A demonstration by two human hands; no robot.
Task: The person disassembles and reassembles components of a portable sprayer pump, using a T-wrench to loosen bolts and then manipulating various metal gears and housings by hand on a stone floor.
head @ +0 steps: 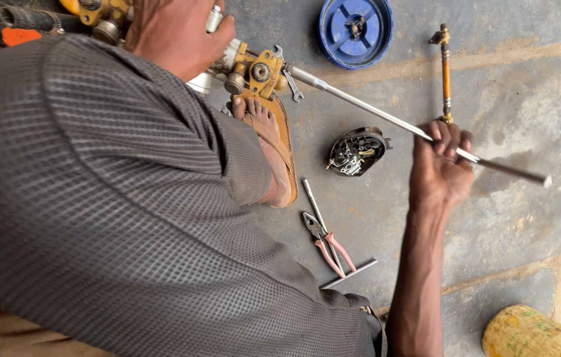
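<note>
– Head view, looking down: what does the person have hold of?

– The right hand (440, 165) has its fingers wrapped tight round a long steel bar (373, 112), near its free end. The bar's other end meets a yellow metal fitting (254, 69) at the top of the frame. The left hand (174, 33) is closed over the parts just beside that fitting, with a silvery cylinder poking out above the knuckles. Exactly what the fingers grip there is hard to tell, as a grey trouser leg covers much of it.

– And what lies round about?

– A sandalled foot (270, 142) sits right under the fitting, toes touching it. On the concrete floor (525, 218) lie pink-handled pliers (330, 244), a black mechanism (358, 152), a blue round lid (356, 28) and a small spanner (291, 82) against the fitting.

– What could go wrong?

– Probably a slip. The grip is far out on the bar, so the leverage is large. If the bar's end jumped off the fitting, it could swing into the toes or the left knuckles. The fitting is steadied only by hand and foot, so it could also twist loose.
</note>
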